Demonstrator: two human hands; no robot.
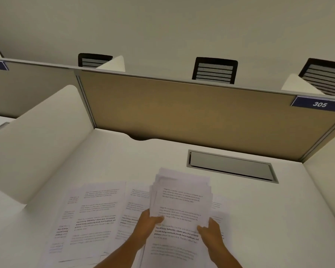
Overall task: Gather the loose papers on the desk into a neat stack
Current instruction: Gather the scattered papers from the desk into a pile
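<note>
A bundle of printed white sheets [180, 206] is lifted off the white desk [112, 159], its edges fanned and uneven at the top. My left hand [148, 224] grips the bundle's left edge, thumb on the front page. My right hand [211, 233] grips its right edge the same way. More loose printed papers [93, 215] lie overlapping on the desk to the left and under the bundle, and a few edges of other sheets [219, 207] show to the right of it.
A grey cable hatch [232, 165] is set into the desk behind the papers. A tan partition [191, 113] closes the back, white dividers stand at left [33, 146] and right. A blue label [319, 104] reads 305. Black chair backs [214, 71] show beyond.
</note>
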